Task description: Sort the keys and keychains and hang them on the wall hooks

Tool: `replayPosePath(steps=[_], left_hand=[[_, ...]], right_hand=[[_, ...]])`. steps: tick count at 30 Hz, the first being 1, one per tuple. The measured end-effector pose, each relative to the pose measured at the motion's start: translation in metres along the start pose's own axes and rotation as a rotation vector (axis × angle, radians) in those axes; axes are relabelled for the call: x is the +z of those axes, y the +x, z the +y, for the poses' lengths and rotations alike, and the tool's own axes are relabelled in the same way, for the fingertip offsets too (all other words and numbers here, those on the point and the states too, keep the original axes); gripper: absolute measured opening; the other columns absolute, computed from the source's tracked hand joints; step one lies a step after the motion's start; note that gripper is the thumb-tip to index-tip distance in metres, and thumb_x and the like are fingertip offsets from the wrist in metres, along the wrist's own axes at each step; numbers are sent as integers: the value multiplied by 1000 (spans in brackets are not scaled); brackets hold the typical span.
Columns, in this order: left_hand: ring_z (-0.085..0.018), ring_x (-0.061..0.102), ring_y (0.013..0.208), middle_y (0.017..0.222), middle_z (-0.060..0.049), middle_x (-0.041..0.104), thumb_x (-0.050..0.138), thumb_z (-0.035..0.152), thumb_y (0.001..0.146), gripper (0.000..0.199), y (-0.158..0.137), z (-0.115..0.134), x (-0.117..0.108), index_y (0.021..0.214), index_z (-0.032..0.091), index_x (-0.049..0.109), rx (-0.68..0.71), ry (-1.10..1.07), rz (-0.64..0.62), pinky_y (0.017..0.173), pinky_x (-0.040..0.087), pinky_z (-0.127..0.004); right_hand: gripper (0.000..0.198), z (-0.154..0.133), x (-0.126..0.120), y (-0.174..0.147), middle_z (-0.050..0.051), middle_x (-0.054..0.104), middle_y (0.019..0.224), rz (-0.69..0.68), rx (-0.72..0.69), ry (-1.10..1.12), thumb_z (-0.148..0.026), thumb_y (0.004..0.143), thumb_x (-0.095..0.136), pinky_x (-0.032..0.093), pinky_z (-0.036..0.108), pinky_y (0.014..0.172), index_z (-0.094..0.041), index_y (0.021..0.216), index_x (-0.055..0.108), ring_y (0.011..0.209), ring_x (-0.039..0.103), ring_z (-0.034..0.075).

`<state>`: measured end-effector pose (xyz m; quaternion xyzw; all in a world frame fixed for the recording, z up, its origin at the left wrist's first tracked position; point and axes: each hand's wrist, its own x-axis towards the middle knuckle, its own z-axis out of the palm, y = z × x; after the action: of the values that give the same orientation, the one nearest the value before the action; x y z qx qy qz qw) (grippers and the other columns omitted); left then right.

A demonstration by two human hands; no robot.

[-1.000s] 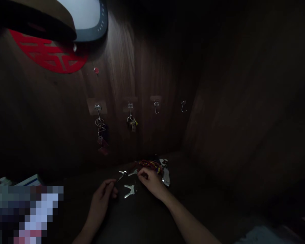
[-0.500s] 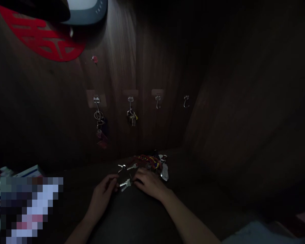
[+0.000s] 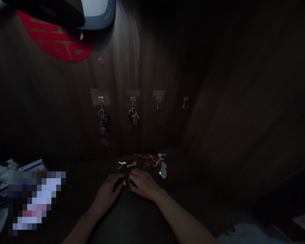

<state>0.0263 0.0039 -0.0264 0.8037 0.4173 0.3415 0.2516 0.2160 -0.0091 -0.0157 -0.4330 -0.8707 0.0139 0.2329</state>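
Observation:
My left hand and my right hand meet low over the dark shelf. Between their closed fingertips a bit of silver keys shows, and the hands cover most of it. Just beyond my fingers lie two loose silver keys, one key on the left and another key on the right. Past my right hand is a heap of red and yellow cords with a silvery oblong fob at its right side.
On the dark wood wall are several metal hooks. A keyring with tags and a key bunch hang there; the third hook and fourth hook are bare. A cap hangs above. Boxes and bottles stand left.
My left hand has moved right, up against my right hand. The silver keys that showed between the hands are now mostly covered by fingers. The view has shifted slightly.

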Motion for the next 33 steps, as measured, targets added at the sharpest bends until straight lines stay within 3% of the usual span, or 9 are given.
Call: replayPosePath(steps=[7, 10, 15, 19, 23, 25, 29, 33], left_hand=[[-23, 61, 96, 102, -3, 68, 62, 17, 72, 33, -4, 9, -1, 104, 27, 64, -6, -16, -65, 86, 48, -36], [-22, 62, 94, 99, -3, 69, 58, 17, 76, 27, -5, 10, 0, 100, 27, 66, 2, -22, -67, 86, 48, -35], [-21, 64, 90, 93, -1, 71, 54, 26, 81, 17, -5, 13, -2, 92, 27, 67, -33, -97, -17, 84, 48, -32], [-20, 66, 80, 84, 0, 73, 55, 34, 78, 18, -1, 15, -6, 88, 26, 68, -178, -251, 94, 75, 50, -29], [-18, 66, 64, 74, 0, 73, 61, 39, 71, 25, 3, 16, -7, 86, 21, 68, -364, -446, 201, 64, 52, -28], [-17, 65, 63, 73, -1, 72, 63, 39, 69, 28, 5, 18, -7, 87, 19, 67, -417, -532, 227, 62, 53, -27], [-14, 62, 58, 68, 0, 70, 64, 39, 67, 30, 7, 22, -7, 88, 18, 67, -450, -596, 216, 59, 51, -25], [-13, 60, 57, 66, 1, 68, 63, 41, 68, 29, 8, 25, -7, 87, 19, 67, -451, -593, 209, 58, 48, -24]], right_hand=[[14, -1, 10, 3, -3, 56, 77, 130, 196, 332, -8, 77, 50, 39, 21, 62, -21, 82, 52, 67, 52, 11], [12, -3, 10, 6, -3, 58, 75, 144, 232, 448, -9, 78, 49, 40, 21, 62, -21, 80, 53, 68, 54, 11], [8, -5, 7, 9, -2, 59, 73, 260, 285, 578, -16, 83, 48, 44, 23, 65, -21, 81, 54, 69, 59, 13], [8, -4, 5, 9, -2, 59, 72, 357, 367, 692, -20, 84, 46, 45, 22, 58, -20, 85, 54, 61, 61, 12], [6, -7, 2, 10, -1, 61, 72, 358, 291, 549, -19, 80, 51, 46, 23, 62, -20, 81, 57, 66, 59, 13], [13, -10, 2, 11, 0, 62, 81, 323, 221, 506, -16, 78, 54, 47, 24, 68, -21, 89, 59, 75, 60, 14], [42, -12, 5, 13, 4, 61, 107, 240, 133, 502, -11, 73, 59, 45, 30, 86, -24, 113, 54, 100, 57, 17], [38, -10, 10, 15, 3, 65, 103, 193, 181, 534, -11, 75, 58, 47, 30, 83, -24, 110, 57, 94, 60, 16]])
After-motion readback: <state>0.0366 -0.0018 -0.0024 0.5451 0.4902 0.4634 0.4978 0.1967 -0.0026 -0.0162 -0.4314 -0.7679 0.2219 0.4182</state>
